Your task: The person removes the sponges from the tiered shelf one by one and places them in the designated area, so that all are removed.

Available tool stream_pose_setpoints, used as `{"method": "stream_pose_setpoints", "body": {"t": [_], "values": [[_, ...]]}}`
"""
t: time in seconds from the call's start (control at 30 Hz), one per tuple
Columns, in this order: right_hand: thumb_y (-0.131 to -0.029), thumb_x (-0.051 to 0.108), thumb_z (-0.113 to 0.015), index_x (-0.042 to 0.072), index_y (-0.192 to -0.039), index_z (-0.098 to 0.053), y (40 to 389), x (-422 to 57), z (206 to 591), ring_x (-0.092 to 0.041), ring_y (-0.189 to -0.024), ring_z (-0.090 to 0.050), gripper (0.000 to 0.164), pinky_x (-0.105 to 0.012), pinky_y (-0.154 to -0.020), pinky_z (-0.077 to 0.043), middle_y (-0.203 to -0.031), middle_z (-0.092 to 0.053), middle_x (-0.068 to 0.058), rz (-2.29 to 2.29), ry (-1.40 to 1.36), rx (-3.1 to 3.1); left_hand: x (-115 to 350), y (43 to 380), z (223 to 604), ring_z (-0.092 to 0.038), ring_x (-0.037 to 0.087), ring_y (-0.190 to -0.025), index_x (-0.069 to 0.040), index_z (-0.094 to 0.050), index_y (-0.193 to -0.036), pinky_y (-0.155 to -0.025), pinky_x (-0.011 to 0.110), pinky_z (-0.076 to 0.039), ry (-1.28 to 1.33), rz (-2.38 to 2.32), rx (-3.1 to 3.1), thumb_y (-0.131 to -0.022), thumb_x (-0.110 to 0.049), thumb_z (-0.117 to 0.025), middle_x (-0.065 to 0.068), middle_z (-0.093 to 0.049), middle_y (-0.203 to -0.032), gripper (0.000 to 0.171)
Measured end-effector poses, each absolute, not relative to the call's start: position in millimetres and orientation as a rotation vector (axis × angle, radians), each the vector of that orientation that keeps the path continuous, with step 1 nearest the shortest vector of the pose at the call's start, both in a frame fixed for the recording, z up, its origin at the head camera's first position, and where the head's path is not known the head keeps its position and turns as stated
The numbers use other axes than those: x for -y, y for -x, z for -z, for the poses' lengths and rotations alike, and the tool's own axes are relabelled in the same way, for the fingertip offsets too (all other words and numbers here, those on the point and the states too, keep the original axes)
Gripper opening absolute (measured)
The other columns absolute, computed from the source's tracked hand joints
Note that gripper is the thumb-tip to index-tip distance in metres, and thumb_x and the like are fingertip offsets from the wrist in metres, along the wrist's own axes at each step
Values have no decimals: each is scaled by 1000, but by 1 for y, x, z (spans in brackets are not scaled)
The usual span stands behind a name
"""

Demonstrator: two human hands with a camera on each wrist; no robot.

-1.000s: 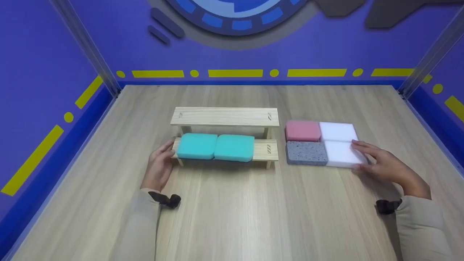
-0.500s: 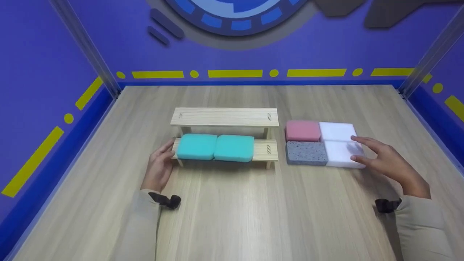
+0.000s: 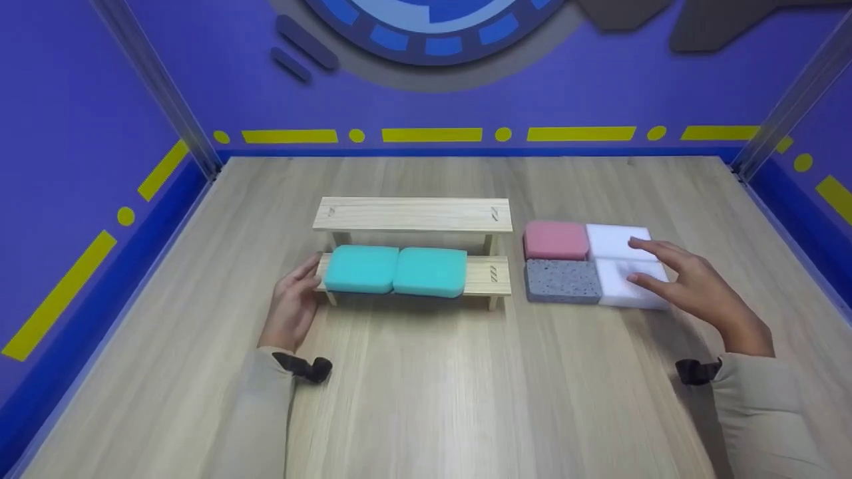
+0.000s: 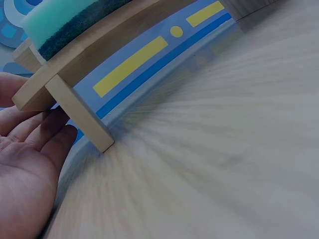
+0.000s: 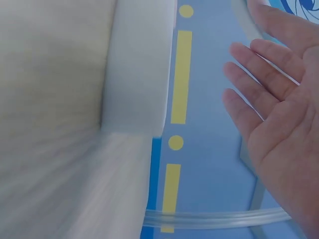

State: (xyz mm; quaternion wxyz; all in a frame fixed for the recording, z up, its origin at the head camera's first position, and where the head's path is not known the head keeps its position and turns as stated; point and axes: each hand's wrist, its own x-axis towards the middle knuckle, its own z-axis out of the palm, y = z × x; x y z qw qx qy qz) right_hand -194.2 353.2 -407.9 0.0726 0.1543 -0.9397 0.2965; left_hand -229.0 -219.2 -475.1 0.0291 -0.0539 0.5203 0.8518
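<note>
Two turquoise scouring sponges (image 3: 361, 269) lie side by side on the lower step of a two-step wooden stand (image 3: 487, 275). A dark green scrub layer shows under one turquoise sponge (image 4: 65, 25) in the left wrist view. My left hand (image 3: 291, 305) grips the left end of that lower step, fingers reaching beneath it and thumb at its end. My right hand (image 3: 702, 289) hovers with spread fingers above two white sponges (image 3: 632, 285), holding nothing. In the right wrist view its palm and fingers stand apart from the white sponge (image 5: 137, 69).
A pink sponge (image 3: 556, 240) and a speckled grey sponge (image 3: 563, 281) touch the white ones in a two-by-two block right of the stand. The upper step (image 3: 413, 214) is bare wood. Blue panels (image 3: 426, 106) wall the wooden table (image 3: 426, 386) at back and sides.
My right hand has lifted off the front white sponge's right edge and drifted left over the white sponges. My left hand and the stand look unmoved.
</note>
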Motion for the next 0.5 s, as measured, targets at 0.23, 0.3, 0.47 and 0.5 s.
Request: {"method": "stream_pose_setpoints", "body": {"t": [0.23,0.3,0.47,0.5], "values": [[-87,25,-71,10,-138,-53,199,-337,401,-42,-131,-43,56,-62,-100,-36,-140,-52,-20,-884,-535,2799,219,229,475,-20,20,-148,6,-22,-149,-119,27,-20,167,-2658,-1581,-93,9,-37,14,-19,-160,58],[-87,26,-71,11,-137,-53,201,-331,400,-33,-132,-44,55,-60,-100,-37,-139,-53,-17,-872,-555,2799,219,229,476,-20,20,-148,6,-23,-149,-119,27,-20,165,-2662,-1579,-93,10,-37,14,-19,-160,58],[-88,26,-70,9,-137,-53,204,-316,398,-18,-128,-47,54,-55,-99,-41,-137,-56,-14,-821,-611,2788,220,229,476,-20,19,-148,6,-23,-149,-120,28,-20,162,-2654,-1586,-93,9,-37,14,-20,-159,57],[-88,25,-70,8,-137,-53,205,-313,397,-20,-128,-48,55,-55,-99,-41,-137,-56,-14,-820,-630,2781,220,229,475,-20,20,-148,6,-23,-149,-119,28,-20,161,-2651,-1589,-94,9,-37,14,-20,-159,57]]}}
